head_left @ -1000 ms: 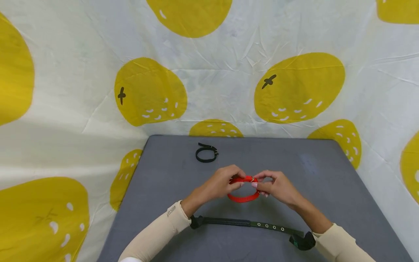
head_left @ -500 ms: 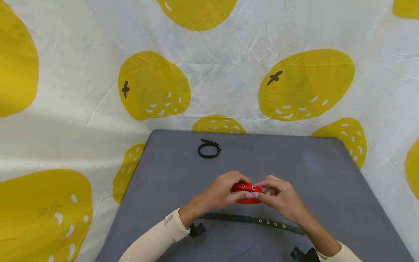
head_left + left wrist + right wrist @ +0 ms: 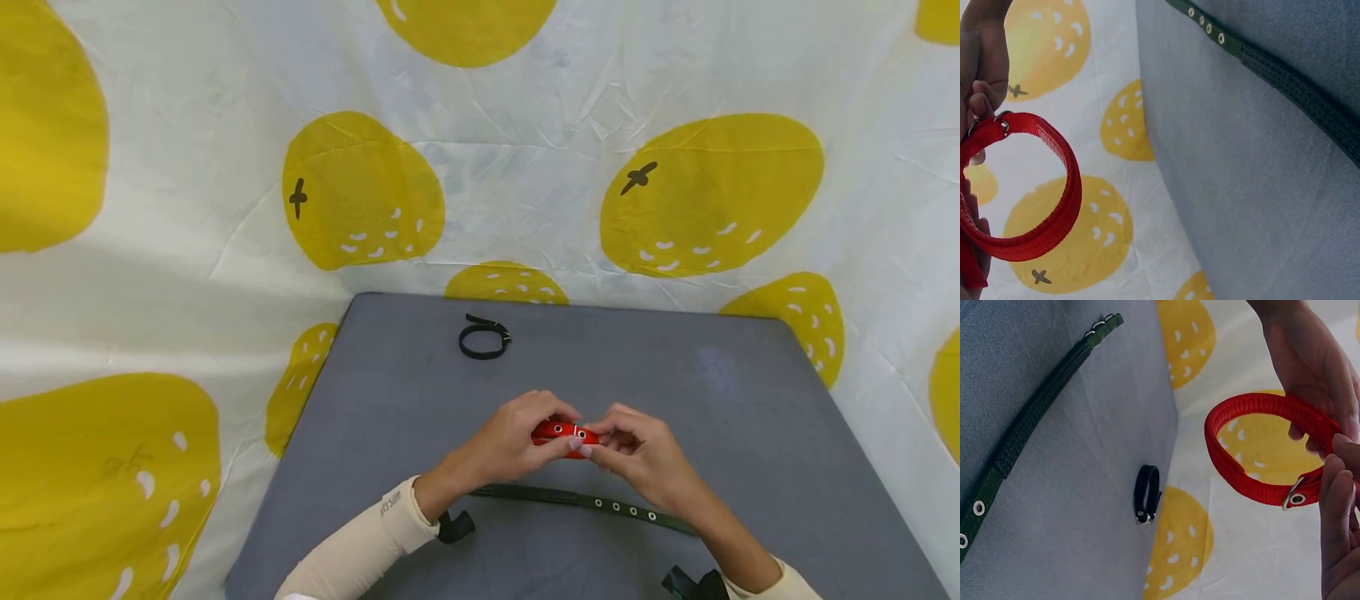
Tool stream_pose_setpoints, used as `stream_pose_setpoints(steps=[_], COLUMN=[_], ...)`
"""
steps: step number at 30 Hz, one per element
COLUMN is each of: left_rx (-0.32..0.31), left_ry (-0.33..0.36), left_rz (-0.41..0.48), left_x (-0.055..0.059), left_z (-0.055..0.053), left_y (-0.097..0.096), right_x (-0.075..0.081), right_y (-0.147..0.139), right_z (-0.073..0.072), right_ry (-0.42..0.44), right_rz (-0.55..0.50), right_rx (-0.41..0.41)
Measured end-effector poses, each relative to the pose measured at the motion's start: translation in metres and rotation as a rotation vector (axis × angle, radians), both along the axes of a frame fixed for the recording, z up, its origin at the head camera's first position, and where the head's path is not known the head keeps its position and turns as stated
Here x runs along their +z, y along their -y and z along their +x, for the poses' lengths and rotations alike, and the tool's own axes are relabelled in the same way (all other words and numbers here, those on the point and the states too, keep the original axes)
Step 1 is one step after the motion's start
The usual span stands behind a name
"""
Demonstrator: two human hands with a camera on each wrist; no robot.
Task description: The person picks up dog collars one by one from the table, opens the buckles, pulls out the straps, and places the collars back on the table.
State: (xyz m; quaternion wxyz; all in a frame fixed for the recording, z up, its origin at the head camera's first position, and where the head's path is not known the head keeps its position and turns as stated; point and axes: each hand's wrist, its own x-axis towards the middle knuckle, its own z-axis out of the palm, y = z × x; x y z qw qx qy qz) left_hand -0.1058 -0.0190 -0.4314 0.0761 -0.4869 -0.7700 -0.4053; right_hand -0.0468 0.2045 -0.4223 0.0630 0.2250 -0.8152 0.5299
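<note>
Above the table, both hands hold a red collar (image 3: 551,431) by its overlapped strap, with metal eyelets facing the head camera. My left hand (image 3: 517,435) pinches the strap between thumb and fingers on the left. On the other side my right hand (image 3: 643,450) pinches it near the buckle, the thumbs almost meeting. The left wrist view shows the collar (image 3: 1066,206) as a round loop with metal rings, its loose strap end hanging low. A D-shaped ring (image 3: 1294,492) and an eyelet stand out beside the right fingers in the right wrist view.
A dark green collar (image 3: 540,495) with eyelets lies stretched out on the grey table (image 3: 405,375), nearer the person than the hands. Farther back lies a coiled black collar (image 3: 483,353). A fruit-patterned white cloth (image 3: 517,183) hangs behind and beside the table.
The hands have come closer together and the red collar has turned, bringing its eyelets into the head view. The head view has shifted slightly. Both hands keep their hold.
</note>
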Motion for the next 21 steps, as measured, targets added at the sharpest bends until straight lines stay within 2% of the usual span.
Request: stream_pose_setpoints(steps=[6,12,15,18,21], left_rx=[-0.016,-0.048,-0.081,-0.109,-0.086], left_ry=[-0.016,0.092,0.147,0.174,0.168], left_rz=[0.002,-0.026,-0.040,-0.019,0.014], left_x=[0.001,0.007,0.005,0.001,0.000], left_z=[0.000,0.001,0.002,0.001,0.002], left_y=[0.005,0.009,0.010,0.011,0.010], right_x=[0.003,0.004,0.002,-0.003,-0.006], right_y=[-0.002,-0.006,-0.007,-0.007,-0.004], right_z=[0.001,0.002,0.004,0.005,0.006], right_ry=[0.037,0.137,0.173,0.157,0.150], right_rz=[-0.018,-0.033,-0.095,-0.210,-0.296], right_rx=[0.019,0.109,0.175,0.233,0.244])
